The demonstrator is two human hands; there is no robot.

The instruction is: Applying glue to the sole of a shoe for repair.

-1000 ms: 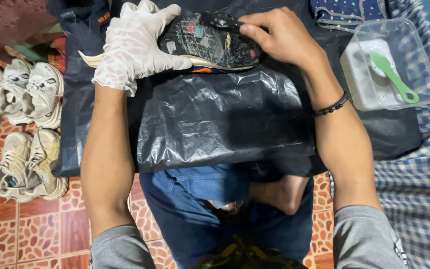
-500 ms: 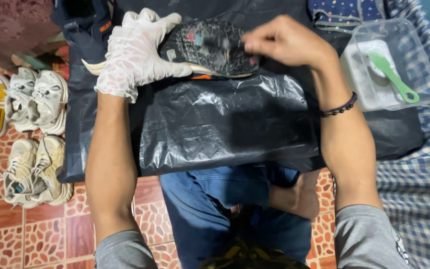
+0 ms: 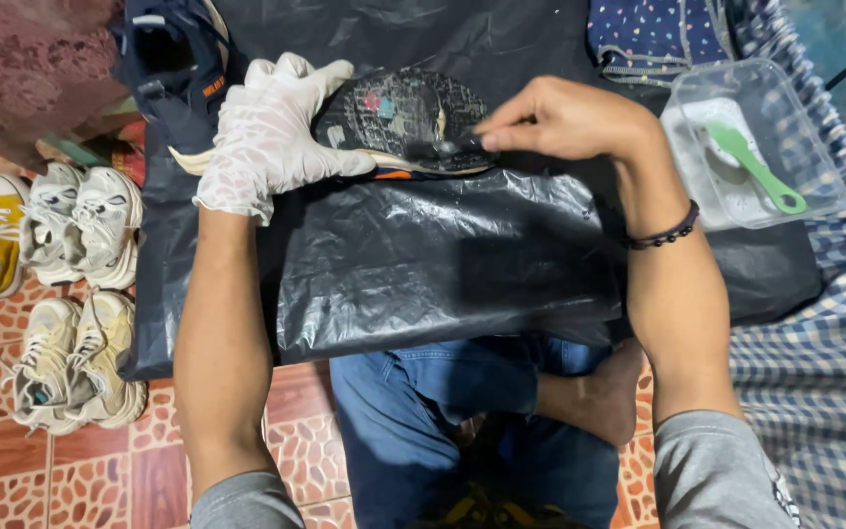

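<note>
Gloved left hand [image 3: 271, 132] grips the upturned shoe [image 3: 399, 122] while right hand [image 3: 560, 118] pinches a small dark tool [image 3: 457, 147] against its sole; likely mid-cleaning, needing steady strokes.

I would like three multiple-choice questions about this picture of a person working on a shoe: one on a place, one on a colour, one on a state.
1. Where does the clear plastic container lie?
A. On the person's right, on the checked cloth
B. Among the sneakers on the tiled floor
C. On the person's knee

2. What colour is the tool inside that container?
A. Red
B. Green
C. Black

3. How is the shoe held?
A. Sole up, under the gloved left hand
B. Sole down, untouched
C. Hanging by its laces

Answers:
1. A, it sits past the right hand beside the black plastic sheet.
2. B, the handle is bright green.
3. A, the patterned sole faces the camera and the white glove presses on it.
</note>
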